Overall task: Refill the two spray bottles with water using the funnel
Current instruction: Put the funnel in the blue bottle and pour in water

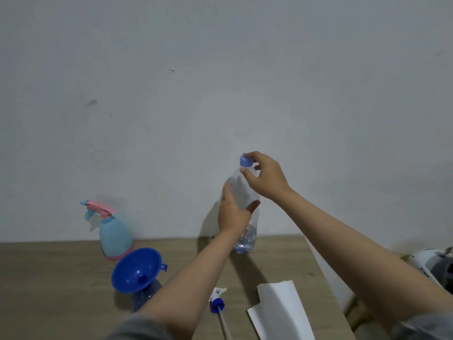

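Item 1: clear water bottle point(245, 231), upright on the wooden table point(49, 278), near the wall at about 12 o'clock from the viewer. A little water shows at its base; blue cap point(245, 161) sits on the neck.

Item 2: left hand point(232, 212), wrapped around the bottle's middle, thumb across the front, holding it steady.

Item 3: right hand point(263, 177), above the left, fingers curled over the cap and pinching it.

Item 4: light blue spray bottle point(115, 238) with pink trim and trigger head fitted, upright by the wall at 10 o'clock from the water bottle.

Item 5: blue funnel point(136, 269), seated tilted in the neck of a clear blue spray bottle point(144, 296), just in front of the light blue one, at 8 o'clock from the water bottle.

Item 6: loose spray head point(217, 301), white with blue collar and dip tube, lying on the table at 6 o'clock from the water bottle.

Item 7: white paper sheets point(282, 312), lying just to the right of the spray head.
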Demonstrator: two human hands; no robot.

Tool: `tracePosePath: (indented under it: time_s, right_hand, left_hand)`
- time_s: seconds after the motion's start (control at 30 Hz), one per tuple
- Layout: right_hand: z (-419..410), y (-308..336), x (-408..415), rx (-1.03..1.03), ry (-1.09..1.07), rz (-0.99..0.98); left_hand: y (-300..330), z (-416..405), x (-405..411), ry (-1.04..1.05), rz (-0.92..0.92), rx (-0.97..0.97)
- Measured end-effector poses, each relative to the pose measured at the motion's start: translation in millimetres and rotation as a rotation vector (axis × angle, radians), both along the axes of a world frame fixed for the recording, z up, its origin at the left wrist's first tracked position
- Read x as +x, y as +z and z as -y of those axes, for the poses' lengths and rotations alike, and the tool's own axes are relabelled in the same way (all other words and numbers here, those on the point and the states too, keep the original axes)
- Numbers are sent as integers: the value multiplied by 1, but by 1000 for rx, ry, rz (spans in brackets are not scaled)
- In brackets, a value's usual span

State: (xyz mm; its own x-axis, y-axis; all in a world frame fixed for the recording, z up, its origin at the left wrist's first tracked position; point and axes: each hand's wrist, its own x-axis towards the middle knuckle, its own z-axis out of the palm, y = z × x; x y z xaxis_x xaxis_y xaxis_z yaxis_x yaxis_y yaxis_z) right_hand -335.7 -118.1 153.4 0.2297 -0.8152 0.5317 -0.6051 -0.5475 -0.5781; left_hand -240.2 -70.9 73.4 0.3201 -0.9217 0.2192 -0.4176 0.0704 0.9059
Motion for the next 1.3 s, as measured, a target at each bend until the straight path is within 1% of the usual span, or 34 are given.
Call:
tracePosePath:
  time_s: [0.07, 0.17, 0.27, 0.4, 0.47, 0.57, 0.8, 1.1, 1.3]
  right_hand:
    - [-7, -4, 0, -77, -20, 28]
    - [-24, -9, -1, -172, -41, 59]
    - [-45, -6, -4, -258, -43, 104]
    - [-82, 17, -3, -332, -62, 210]
    - [-100, 26, -1, -331, -81, 240]
    - [-127, 26, 2, -320, -100, 224]
    - [-180, 0, 4, -225, -141, 152]
    - [-217, -4, 16, -217, -145, 124]
    - [-226, 6, 19, -117, -152, 129]
  left_hand:
    - [0, -3, -4, 34, 13, 31]
    - [3, -16, -9, 75, 33, 2]
    - [8, -32, -6, 52, 15, -35]
    - [27, -63, 1, 10, 1, -97]
    - [35, -82, 4, -7, 15, -115]
    - [38, -112, 11, -47, 56, -99]
    - [15, -166, 25, -125, 107, -8]
    - [9, -197, 43, -199, 112, -7]
    - [11, -204, 53, -213, 122, 0]
